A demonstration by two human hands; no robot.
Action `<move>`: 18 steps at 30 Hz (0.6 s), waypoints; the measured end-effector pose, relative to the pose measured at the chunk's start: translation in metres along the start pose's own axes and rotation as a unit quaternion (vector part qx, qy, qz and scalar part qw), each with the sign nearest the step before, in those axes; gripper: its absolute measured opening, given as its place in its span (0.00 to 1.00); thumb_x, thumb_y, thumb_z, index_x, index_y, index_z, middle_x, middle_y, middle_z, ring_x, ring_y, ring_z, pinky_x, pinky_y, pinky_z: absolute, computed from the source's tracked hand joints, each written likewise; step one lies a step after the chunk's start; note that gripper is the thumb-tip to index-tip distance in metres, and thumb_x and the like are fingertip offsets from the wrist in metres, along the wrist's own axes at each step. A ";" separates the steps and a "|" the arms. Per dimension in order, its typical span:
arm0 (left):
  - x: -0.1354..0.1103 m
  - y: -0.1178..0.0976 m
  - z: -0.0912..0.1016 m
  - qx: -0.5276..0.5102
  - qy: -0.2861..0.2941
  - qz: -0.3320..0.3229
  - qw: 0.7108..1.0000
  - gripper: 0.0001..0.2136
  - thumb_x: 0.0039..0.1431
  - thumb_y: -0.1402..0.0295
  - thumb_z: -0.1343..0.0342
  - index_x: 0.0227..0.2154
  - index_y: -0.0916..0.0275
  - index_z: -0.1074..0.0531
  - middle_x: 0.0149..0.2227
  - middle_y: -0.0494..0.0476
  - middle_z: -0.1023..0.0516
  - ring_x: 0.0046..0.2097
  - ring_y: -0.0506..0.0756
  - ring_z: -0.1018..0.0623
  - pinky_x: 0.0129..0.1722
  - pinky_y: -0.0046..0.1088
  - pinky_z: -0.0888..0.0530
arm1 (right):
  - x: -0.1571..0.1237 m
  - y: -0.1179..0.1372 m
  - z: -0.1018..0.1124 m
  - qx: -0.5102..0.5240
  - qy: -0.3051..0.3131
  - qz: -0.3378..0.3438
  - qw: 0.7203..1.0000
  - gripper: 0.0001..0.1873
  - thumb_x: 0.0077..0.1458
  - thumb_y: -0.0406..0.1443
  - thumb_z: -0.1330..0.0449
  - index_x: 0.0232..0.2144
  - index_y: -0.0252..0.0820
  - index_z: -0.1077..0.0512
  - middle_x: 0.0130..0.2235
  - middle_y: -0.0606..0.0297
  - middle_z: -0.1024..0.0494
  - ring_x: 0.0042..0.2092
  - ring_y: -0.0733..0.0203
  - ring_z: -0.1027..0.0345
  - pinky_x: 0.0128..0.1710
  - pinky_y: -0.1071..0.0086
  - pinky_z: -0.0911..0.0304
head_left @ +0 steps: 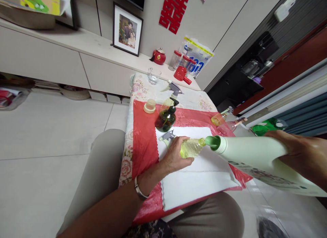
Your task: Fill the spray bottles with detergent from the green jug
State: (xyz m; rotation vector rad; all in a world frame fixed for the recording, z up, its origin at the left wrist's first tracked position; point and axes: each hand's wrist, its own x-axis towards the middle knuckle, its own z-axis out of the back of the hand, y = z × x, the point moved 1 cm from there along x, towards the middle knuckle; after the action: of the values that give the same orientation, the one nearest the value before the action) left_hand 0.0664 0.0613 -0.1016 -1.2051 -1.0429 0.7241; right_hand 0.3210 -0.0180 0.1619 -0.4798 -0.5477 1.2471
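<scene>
My left hand is wrapped round a small clear bottle of yellow-green liquid, tilted over a white cloth. My right hand grips a large pale green jug tipped on its side. The jug's green spout meets the mouth of the small bottle. A grey spray head lies on the cloth just left of my left hand.
A dark green pump bottle, a grey-trigger spray bottle, a cream cap and two small spray bottles stand on the red plastic sheet. A glass and red-lidded jars sit further back.
</scene>
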 end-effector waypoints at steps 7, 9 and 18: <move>0.000 0.002 -0.001 -0.001 -0.001 -0.005 1.000 0.32 0.43 0.76 0.37 0.55 0.58 0.36 0.54 0.60 0.29 0.57 0.62 0.28 0.58 0.43 0.30 | -0.003 -0.002 -0.002 -0.007 -0.003 0.007 1.000 0.29 0.42 0.44 0.46 0.49 0.63 0.26 0.30 0.69 0.22 0.26 0.55 0.31 0.23 0.70 0.44; 0.000 0.003 -0.002 -0.004 -0.001 -0.008 1.000 0.33 0.43 0.76 0.36 0.55 0.57 0.37 0.54 0.59 0.29 0.57 0.61 0.27 0.58 0.43 0.29 | -0.003 -0.001 -0.002 -0.004 -0.001 0.007 1.000 0.29 0.42 0.44 0.46 0.49 0.63 0.26 0.30 0.69 0.22 0.26 0.55 0.31 0.23 0.69 0.44; 0.000 0.002 0.000 -0.003 0.002 -0.003 1.000 0.33 0.43 0.76 0.36 0.55 0.57 0.36 0.55 0.60 0.29 0.58 0.62 0.28 0.59 0.45 0.30 | -0.002 0.001 0.001 -0.009 0.003 -0.004 1.000 0.28 0.43 0.45 0.47 0.49 0.64 0.26 0.30 0.68 0.22 0.26 0.54 0.30 0.23 0.69 0.44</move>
State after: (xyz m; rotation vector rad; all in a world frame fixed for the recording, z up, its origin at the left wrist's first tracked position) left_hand 0.0669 0.0616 -0.1031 -1.2070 -1.0462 0.7137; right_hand 0.3190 -0.0196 0.1618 -0.4953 -0.5554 1.2348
